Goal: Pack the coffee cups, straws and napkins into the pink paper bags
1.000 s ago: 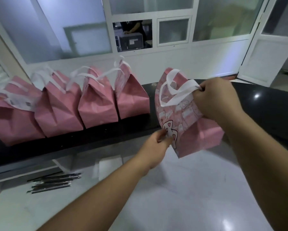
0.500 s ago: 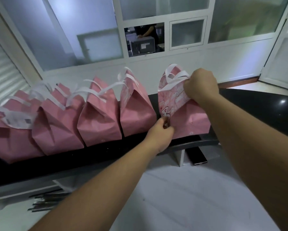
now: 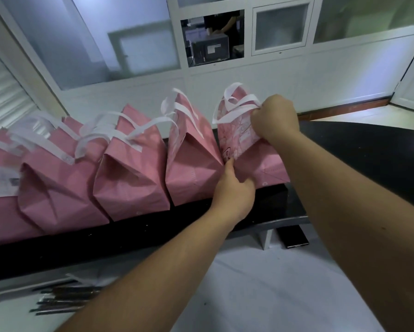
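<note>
Four packed pink bags (image 3: 129, 178) stand in a row along the black tabletop (image 3: 359, 154), and the fifth pink bag (image 3: 253, 149) stands at the row's right end, touching its neighbour. The left hand (image 3: 234, 188) pinches this bag's lower front corner while the right hand (image 3: 275, 118) has its grip clenched round the white handles (image 3: 232, 104). To seat it well, I would press the base flat and square with the row before releasing, keeping it back from the front edge; open tabletop lies to the right.

A white wall (image 3: 249, 87) carries frosted windows (image 3: 281, 29) and one open hatch (image 3: 212, 38) showing a grey machine (image 3: 210, 49). Below runs a black shelf (image 3: 368, 149) over a white counter (image 3: 273, 283).
</note>
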The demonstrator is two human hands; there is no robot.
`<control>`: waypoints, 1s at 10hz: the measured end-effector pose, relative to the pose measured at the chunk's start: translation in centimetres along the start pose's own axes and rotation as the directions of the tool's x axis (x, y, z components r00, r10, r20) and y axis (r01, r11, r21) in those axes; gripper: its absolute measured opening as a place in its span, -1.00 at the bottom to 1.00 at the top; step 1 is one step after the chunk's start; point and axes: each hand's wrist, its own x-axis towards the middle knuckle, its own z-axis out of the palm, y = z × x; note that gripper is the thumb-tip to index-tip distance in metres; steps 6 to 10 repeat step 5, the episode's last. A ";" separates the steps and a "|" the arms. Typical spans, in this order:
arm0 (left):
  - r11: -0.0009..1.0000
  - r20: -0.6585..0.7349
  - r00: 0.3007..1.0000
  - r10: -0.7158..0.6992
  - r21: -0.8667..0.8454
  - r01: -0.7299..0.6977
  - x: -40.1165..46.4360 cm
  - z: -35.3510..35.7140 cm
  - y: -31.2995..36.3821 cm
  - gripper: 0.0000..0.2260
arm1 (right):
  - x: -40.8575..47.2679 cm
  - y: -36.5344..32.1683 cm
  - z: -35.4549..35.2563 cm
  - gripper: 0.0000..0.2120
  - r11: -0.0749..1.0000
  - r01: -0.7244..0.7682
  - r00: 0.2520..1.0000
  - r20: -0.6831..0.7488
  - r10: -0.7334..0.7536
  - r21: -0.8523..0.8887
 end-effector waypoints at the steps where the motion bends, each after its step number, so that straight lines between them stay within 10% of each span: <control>1: 1.000 0.010 1.000 0.011 0.014 -0.011 -0.5 0.1 0.0 -0.41 | -0.6 0.1 -0.8 -0.74 1.000 -0.013 0.999 0.045 0.014 -0.022; 10: 0.998 -0.027 0.998 0.056 0.004 -0.056 -6.7 -4.4 -0.8 -0.44 | -10.2 -2.8 -6.0 -0.52 0.963 0.171 0.984 -0.007 -0.176 -0.207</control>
